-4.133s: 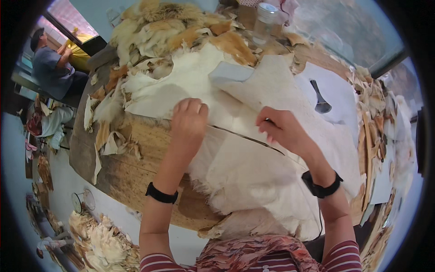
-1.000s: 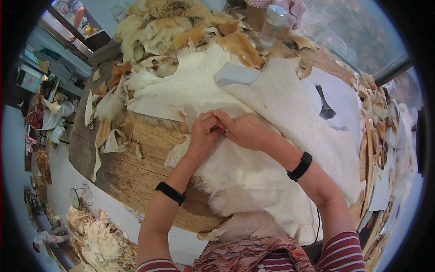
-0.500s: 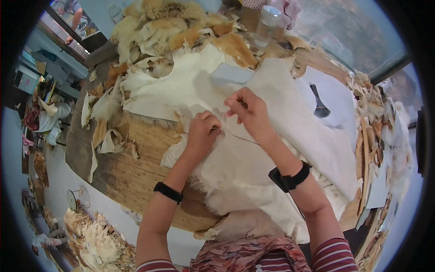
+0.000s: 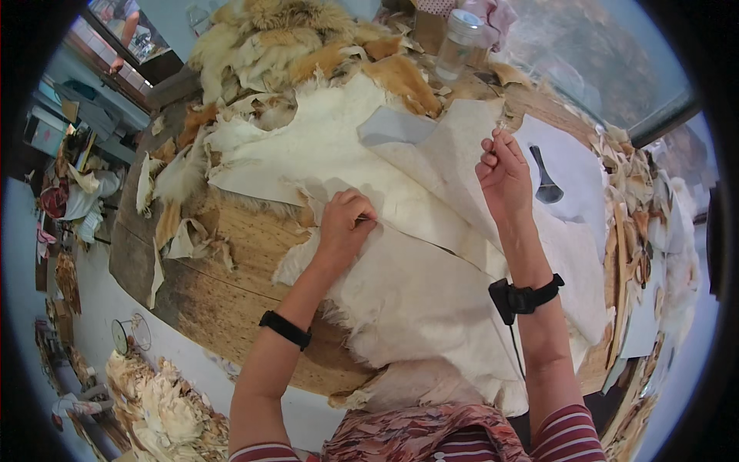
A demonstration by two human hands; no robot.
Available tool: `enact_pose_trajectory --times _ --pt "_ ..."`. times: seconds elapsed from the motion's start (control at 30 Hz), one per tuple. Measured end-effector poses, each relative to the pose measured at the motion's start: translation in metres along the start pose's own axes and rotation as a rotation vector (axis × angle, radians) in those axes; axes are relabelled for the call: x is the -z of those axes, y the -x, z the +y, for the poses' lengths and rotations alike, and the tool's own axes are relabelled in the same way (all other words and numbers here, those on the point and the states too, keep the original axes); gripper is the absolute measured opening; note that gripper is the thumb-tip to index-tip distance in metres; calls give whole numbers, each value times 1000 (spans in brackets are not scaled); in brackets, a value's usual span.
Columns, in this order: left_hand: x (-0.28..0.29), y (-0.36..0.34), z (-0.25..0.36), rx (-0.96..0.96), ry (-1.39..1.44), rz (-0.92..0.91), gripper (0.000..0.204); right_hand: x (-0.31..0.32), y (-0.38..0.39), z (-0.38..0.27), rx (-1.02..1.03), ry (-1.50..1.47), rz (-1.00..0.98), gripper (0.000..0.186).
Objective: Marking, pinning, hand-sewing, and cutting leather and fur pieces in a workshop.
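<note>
My left hand [image 4: 345, 227] pinches the edge of a white hide [image 4: 416, 300] with a shaggy fur fringe, at a narrow dark seam line across the middle of the table. My right hand [image 4: 499, 165] is raised to the right, its fingers closed in a pinch on something small that I cannot make out. A larger white hide [image 4: 292, 154] lies beyond, with a folded cream piece [image 4: 462, 131] over a grey-white sheet [image 4: 573, 158]. On that sheet rests a black flared flat tool [image 4: 546, 177], just right of my right hand.
The wooden table [image 4: 196, 281] carries a heap of furs [image 4: 273, 42], scraps [image 4: 177, 235] and a lidded jar [image 4: 454, 46]. More scraps [image 4: 631, 200] line the right edge. Offcuts [image 4: 169, 400] lie on the floor at lower left. Another person [image 4: 127, 31] shows through the doorway at upper left.
Over the last second my right hand has left my left hand and swung up and to the right. My left hand has stayed on the hide's edge. Earlier a seated person showed at upper left.
</note>
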State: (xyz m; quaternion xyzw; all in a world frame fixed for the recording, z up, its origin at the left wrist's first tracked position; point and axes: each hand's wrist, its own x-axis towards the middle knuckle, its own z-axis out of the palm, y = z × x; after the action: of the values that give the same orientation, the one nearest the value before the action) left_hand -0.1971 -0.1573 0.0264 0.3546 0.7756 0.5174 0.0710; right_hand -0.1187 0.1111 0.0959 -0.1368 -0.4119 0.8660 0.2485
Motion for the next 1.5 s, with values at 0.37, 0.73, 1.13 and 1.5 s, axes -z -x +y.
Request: enact_pose_trajectory --times 0.37,0.73,1.13,1.5 --pt "3 2 -7 -31 -5 -2 18 -34 32 75 210 1398 -762 9" --pt "1 3 -5 19 -5 -2 17 -34 28 76 77 1370 -622 9" --pt "1 2 -2 -32 -42 23 17 -38 15 74 128 1455 -895 12" --pt "0 4 -2 61 59 30 18 -48 27 71 144 1564 -888 28"
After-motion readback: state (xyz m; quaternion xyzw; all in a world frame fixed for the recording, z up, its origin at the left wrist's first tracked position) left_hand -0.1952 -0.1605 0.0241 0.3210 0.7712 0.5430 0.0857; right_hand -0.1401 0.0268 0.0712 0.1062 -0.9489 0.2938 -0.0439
